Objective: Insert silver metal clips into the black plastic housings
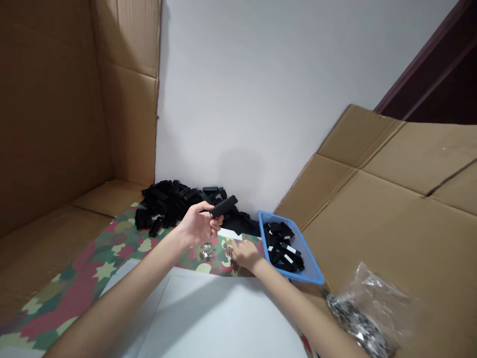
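Note:
My left hand (199, 224) is shut on a black oblong plastic piece (223, 206), gripping it by one end. My right hand (246, 253) reaches down to a small scatter of silvery metal clips (226, 248), its fingertips at or among them. Whether those fingers hold a clip is hidden. More clips (206, 253) lie just below my left hand on a camouflage-patterned cloth (112, 248). Behind my hands sits a heap of similar black pieces (167, 204). Several black pieces with white strips (283, 248) lie in a blue plastic basket (309, 263).
A white sheet (212, 318) lies under my forearms. A clear plastic bag of metal parts (357, 318) rests on flattened cardboard (387, 223) at the lower right. Cardboard (126, 114) also lines the left, and a white wall (261, 99) stands behind.

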`<state>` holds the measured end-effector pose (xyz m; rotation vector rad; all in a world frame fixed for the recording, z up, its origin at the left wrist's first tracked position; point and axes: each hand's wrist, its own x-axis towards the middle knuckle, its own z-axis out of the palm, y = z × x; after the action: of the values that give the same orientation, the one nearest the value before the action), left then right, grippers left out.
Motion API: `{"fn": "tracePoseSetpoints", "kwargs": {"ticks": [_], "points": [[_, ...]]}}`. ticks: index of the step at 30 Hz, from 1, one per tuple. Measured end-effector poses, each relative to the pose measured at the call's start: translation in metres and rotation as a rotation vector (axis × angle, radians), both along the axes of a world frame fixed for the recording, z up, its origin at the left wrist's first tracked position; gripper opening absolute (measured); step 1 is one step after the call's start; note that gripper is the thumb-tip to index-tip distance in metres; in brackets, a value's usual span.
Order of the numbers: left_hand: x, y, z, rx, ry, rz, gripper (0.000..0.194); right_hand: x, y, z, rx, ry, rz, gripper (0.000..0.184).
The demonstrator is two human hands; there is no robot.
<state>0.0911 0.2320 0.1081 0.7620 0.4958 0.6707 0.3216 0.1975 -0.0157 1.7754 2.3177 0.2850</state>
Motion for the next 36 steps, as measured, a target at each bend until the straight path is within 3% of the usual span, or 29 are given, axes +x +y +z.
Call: {"fn": "tracePoseSetpoints", "kwargs": {"ticks": [2,5,12,16,19,23,27,30,33,36], "points": [[-0.004,-0.011,0.015,-0.079,-0.108,-0.092,0.028,0.002,0.0,0.004,-0.06,-0.019,0.025,0.03],[-0.007,-0.023,0.026,-0.166,-0.219,-0.182,0.024,-0.001,0.001,0.01,-0.146,-0.041,0.053,0.029],[-0.009,-0.03,0.027,-0.243,-0.326,-0.244,0.021,-0.013,0.001,0.012,-0.194,0.003,0.035,0.024],[-0.013,-0.032,0.03,-0.236,-0.325,-0.237,0.019,-0.015,0.001,0.021,-0.181,0.076,-0.066,0.026],[-0.015,-0.033,0.032,-0.213,-0.291,-0.225,0.02,-0.016,0.0,0.04,-0.13,0.172,-0.199,0.029],[-0.016,-0.033,0.034,-0.117,-0.217,-0.163,0.02,-0.018,-0.006,0.085,-0.053,0.393,-0.313,0.022],[-0.018,-0.03,0.034,0.083,-0.107,0.002,0.016,-0.024,-0.02,0.135,0.002,0.653,-0.276,0.02],[-0.024,-0.03,0.039,0.269,-0.01,0.123,0.011,-0.031,-0.039,0.159,0.112,0.871,-0.227,0.019],[-0.034,-0.037,0.051,0.684,0.194,0.336,0.011,-0.039,-0.061,0.171,0.291,1.207,-0.113,0.02],[-0.04,-0.049,0.06,1.187,0.445,0.598,0.008,-0.047,-0.08,0.176,0.346,1.346,-0.044,0.021]]}}
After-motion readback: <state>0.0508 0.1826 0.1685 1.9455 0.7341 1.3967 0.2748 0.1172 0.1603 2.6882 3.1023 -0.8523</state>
